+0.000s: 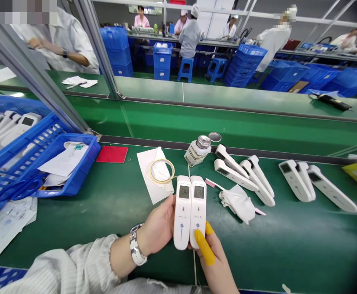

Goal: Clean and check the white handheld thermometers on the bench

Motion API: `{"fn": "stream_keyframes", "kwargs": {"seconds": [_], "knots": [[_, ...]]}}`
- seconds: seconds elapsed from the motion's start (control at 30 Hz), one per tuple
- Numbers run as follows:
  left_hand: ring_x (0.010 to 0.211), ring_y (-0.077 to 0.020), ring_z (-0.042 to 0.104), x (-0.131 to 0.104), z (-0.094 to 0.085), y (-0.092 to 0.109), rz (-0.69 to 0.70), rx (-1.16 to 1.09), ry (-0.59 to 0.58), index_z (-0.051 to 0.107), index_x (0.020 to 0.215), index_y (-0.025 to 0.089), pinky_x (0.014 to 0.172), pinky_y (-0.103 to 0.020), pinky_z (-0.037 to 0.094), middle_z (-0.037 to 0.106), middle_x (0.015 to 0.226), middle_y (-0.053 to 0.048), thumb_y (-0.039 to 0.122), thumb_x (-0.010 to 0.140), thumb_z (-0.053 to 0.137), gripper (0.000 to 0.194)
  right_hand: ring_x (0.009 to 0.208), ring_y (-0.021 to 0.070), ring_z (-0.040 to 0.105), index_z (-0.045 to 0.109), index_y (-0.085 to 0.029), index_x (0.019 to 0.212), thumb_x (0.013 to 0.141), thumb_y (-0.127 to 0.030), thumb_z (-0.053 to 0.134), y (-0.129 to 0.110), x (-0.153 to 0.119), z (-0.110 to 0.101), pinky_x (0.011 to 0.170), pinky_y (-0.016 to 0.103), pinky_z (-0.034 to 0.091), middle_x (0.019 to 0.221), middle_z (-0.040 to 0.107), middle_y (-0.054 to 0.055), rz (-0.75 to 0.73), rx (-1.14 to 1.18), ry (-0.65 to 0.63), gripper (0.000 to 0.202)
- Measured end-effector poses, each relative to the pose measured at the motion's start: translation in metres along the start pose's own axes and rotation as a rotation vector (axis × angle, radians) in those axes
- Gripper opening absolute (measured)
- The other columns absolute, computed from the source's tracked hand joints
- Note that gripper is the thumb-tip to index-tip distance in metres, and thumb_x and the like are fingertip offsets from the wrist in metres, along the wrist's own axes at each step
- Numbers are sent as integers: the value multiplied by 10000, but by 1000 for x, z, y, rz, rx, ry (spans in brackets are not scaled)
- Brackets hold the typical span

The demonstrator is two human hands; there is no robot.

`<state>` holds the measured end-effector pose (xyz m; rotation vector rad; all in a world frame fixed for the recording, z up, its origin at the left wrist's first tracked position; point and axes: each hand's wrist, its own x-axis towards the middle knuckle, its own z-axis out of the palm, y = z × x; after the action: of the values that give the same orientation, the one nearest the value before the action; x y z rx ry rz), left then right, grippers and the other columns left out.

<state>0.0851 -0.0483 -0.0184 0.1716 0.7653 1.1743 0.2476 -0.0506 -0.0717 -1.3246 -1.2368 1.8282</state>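
Observation:
Two white handheld thermometers are held side by side, their small grey screens facing me. My left hand (159, 224) is wrapped round the left thermometer (182, 212), its fingers mostly hidden behind it. Yellow finger covers show on my right hand (210, 249), whose thumb presses the lower front of the right thermometer (198, 210). Dark characters are lit on both screens. Just beyond lie a roll of tape (151, 173) on white paper (144, 163) and a crumpled white cloth (237, 202) over a pink-handled brush (210, 183).
A bottle with a raised metal lid (198, 151) stands at the back. More thermometers (262, 179) lie to the right. Leftward are a blue basket (48, 130), a blue tray (83, 171) with papers and scissors (22, 188), and a red card (112, 154). Co-workers sit beyond the partition.

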Motion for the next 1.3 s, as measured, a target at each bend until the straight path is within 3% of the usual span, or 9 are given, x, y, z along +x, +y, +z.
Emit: {"fn": "stream_keyframes", "kwargs": {"seconds": [0.13, 0.27, 0.37, 0.73, 0.93, 1.03, 1.3], "knots": [[924, -319, 613, 0, 0, 0, -20, -11, -7, 446, 1270, 166, 637, -406, 493, 620, 1109, -142, 474, 917, 232, 515, 741, 222, 559, 626, -234, 1055, 745, -503, 666, -1, -2, 0, 687, 344, 479, 934, 648, 65, 5, 29, -9, 412], [1013, -270, 590, 1, -3, -2, 7, -65, 11, 518, 1197, 156, 849, -420, 464, 633, 1117, -113, 461, 919, 291, 472, 766, 216, 549, 615, -255, 1098, 784, -489, 633, -6, -5, 2, 691, 329, 467, 955, 641, 59, -3, 78, -79, 392], [1022, -247, 592, 2, -5, -4, -1, -83, -1, 551, 1163, 147, 922, -408, 426, 646, 1104, -109, 462, 918, 308, 468, 831, 222, 555, 591, -277, 1142, 803, -470, 621, -11, -6, 3, 707, 315, 465, 989, 644, 56, 1, 121, -137, 391], [948, -276, 609, -1, -4, -1, -23, -59, -37, 584, 1122, 112, 840, -422, 466, 655, 1053, -140, 457, 903, 348, 472, 915, 241, 606, 569, -257, 1170, 822, -449, 604, -21, -11, 7, 728, 321, 514, 1114, 639, 72, -24, 79, -125, 399], [1021, -277, 570, 0, -5, -3, 78, -99, 15, 544, 1149, 154, 895, -455, 447, 620, 1115, -116, 388, 903, 400, 368, 1145, 270, 534, 586, -264, 1160, 828, -379, 615, -18, -15, 9, 927, 385, 481, 1227, 594, 68, -177, -11, -29, 353], [1046, -254, 553, 1, -6, -4, 134, -123, 15, 541, 1134, 171, 940, -444, 423, 605, 1130, -91, 340, 905, 416, 311, 1104, 262, 570, 580, -282, 1168, 836, -357, 606, -14, -17, 7, 879, 368, 519, 1198, 615, 63, -220, -57, -22, 341], [1021, -272, 561, 0, -7, -5, 121, -124, -35, 511, 1133, 161, 939, -475, 413, 600, 1096, -108, 341, 903, 408, 309, 1054, 240, 602, 544, -340, 1218, 854, -258, 592, -7, -16, 4, 844, 333, 539, 1180, 619, 37, -361, -173, -66, 377]]}}
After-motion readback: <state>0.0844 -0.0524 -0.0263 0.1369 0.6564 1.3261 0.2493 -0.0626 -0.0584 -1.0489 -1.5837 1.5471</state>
